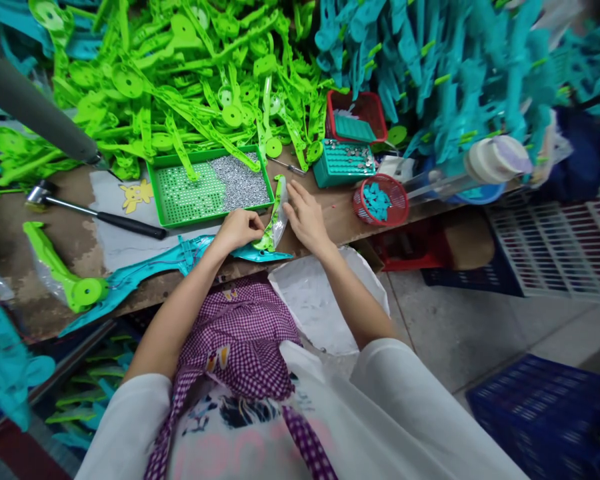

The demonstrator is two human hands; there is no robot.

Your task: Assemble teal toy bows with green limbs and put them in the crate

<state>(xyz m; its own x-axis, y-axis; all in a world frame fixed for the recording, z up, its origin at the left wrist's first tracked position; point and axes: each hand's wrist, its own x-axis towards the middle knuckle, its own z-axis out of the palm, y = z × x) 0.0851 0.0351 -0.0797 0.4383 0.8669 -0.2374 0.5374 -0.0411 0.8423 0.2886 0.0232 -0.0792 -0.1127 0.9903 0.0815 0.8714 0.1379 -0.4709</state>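
Observation:
A bright green plastic arm-shaped part (269, 238) with a clear wing stands on the near end of a long blue plastic part (150, 261) along the table's front edge. My left hand (239, 229) is closed in a pinch at the green part's left side; what is between the fingertips is hidden. My right hand (306, 217) lies against its clear right side, fingers stretched out. Another green part (70, 273) sits at the blue part's left end. Just behind my hands is a green tray (180, 193) with small metal screws (240, 183) in its right half.
A hammer (105, 217) lies left on a grey cloth (107, 243). Green parts (180, 80) and blue parts (455, 80) are heaped behind. At the right stand a teal basket (330, 170), a red basket (400, 207) with blue pieces, and a screwdriver (287, 165). A grey pole (35, 93) slants in upper left.

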